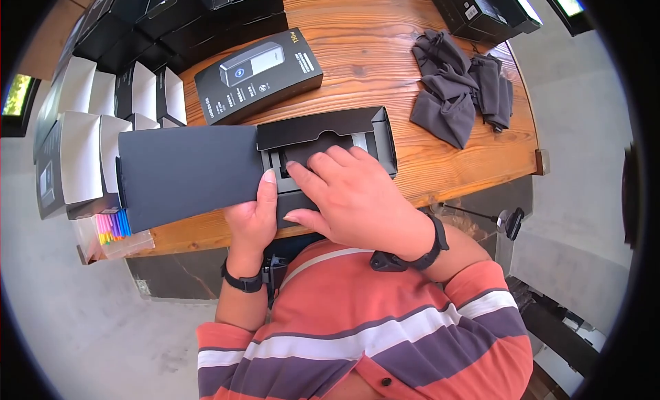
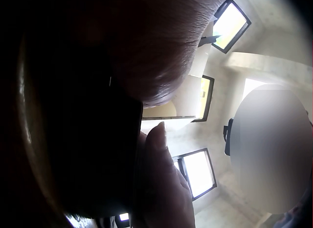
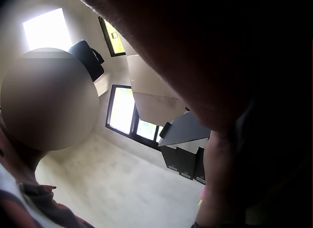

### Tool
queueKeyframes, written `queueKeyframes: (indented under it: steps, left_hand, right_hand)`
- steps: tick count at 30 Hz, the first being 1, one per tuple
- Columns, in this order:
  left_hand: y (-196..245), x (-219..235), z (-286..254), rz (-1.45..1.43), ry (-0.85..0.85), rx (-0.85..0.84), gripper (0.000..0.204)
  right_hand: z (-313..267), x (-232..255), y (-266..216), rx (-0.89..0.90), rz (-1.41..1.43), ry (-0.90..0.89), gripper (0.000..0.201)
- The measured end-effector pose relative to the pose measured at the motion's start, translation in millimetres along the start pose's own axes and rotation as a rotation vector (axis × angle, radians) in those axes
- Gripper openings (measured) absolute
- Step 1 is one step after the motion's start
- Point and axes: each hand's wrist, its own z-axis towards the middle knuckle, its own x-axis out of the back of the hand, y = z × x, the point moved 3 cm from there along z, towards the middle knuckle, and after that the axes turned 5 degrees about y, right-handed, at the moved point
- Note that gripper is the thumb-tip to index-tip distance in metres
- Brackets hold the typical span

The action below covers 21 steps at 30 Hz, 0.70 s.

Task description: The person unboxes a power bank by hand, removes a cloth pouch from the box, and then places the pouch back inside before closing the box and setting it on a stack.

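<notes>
An opened black box [image 1: 326, 128] lies in front of the person at the table's near edge, its flat lid [image 1: 196, 169] folded out to the left. A grey inner tray with a dark recess shows inside. My left hand [image 1: 251, 218] grips the near side of the box, thumb on top at the tray's edge and fingers hidden underneath. Over the opening is my right hand [image 1: 350, 193], its index fingertip touching the dark recess and its thumb spread toward the near wall. The other fingers cover part of the inside. Both wrist views are mostly dark.
A closed black printed box [image 1: 258, 73] lies behind the opened one. Several boxes with white flaps [image 1: 81, 159] stand at left, near a clear bag of colourful sticks [image 1: 113, 228]. Dark grey cloth pouches [image 1: 447, 90] lie at right, with another black box [image 1: 478, 15] behind.
</notes>
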Motion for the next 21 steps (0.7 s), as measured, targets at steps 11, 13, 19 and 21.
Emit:
queueKeyframes:
  steps: [11,13,19,21]
  left_hand:
    - [-2,-2,-2,-0.072,0.052,0.004,0.029]
    - [-2,-1,-1,-0.009,0.053,-0.014,0.029]
    - [2,0,-1,0.008,0.024,-0.071,0.028]
    - [-1,1,-1,0.014,0.031,-0.064,0.030]
  right_hand:
    - [-1,13,9,0.062,0.174,0.113,0.046]
    - [-6,24,16,0.134,0.280,0.166,0.039]
    - [-33,60,66,-0.117,0.243,0.560,0.018]
    - [-42,59,82,-0.276,0.238,0.576,0.016]
